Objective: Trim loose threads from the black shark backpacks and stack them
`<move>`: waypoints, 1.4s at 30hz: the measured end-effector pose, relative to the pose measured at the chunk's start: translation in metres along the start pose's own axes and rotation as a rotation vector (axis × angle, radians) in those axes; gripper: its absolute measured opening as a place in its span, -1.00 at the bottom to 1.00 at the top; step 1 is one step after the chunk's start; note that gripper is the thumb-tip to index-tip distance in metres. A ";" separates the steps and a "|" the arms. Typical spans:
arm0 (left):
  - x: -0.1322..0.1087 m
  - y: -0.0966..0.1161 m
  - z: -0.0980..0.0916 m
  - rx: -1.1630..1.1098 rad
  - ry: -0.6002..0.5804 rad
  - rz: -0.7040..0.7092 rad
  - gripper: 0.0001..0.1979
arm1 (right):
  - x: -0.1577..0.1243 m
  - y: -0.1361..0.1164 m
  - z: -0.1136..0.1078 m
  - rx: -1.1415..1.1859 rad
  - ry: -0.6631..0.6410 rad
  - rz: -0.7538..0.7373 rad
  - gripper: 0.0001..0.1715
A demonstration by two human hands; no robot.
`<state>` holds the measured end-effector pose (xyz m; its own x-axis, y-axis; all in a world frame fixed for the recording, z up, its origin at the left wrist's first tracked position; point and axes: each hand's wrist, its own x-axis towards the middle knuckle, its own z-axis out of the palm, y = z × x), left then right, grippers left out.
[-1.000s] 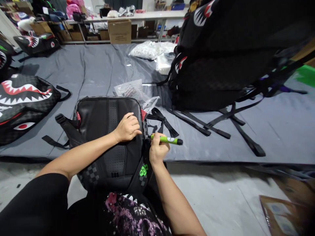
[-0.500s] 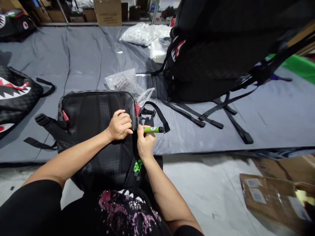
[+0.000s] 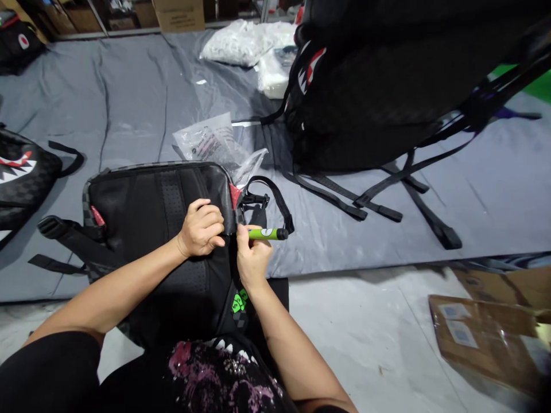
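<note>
A black backpack point(image 3: 142, 195) with checkered edging lies back panel up, partly on the table's front edge and against my body. My left hand point(image 3: 201, 228) is closed, fingers curled on the backpack's right side. Just beside it, my right hand point(image 3: 255, 255) grips a green marker point(image 3: 267, 234) with a black end pointing right. The marker's other end is hidden by my fingers at the backpack's side seam. Red lining point(image 3: 235, 196) shows at the side just above the hands. A loose black strap point(image 3: 275, 195) loops out to the right.
A clear plastic bag point(image 3: 210, 140) lies behind the backpack on the grey-covered table point(image 3: 133, 103). A large black backpack point(image 3: 370, 109) stands at right, its straps trailing. Shark-mouth bags point(image 3: 30, 172) lie at left, white plastic packs point(image 3: 241, 43) at the back. A cardboard box point(image 3: 482, 338) sits lower right.
The view has shifted slightly, so the backpack and left hand appear a little further left. Both hands keep their hold, the right still on the marker.
</note>
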<state>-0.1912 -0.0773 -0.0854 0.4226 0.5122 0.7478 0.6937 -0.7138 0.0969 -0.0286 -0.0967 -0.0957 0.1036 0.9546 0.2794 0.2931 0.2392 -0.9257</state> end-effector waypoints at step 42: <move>0.001 -0.002 0.007 -0.005 -0.029 -0.036 -0.38 | 0.007 0.006 -0.005 0.049 -0.120 0.123 -0.66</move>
<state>-0.1882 -0.0722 -0.0895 0.4137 0.5513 0.7245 0.7058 -0.6969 0.1274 -0.0214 -0.0894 -0.0977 0.0212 0.9908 0.1333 0.2381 0.1245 -0.9632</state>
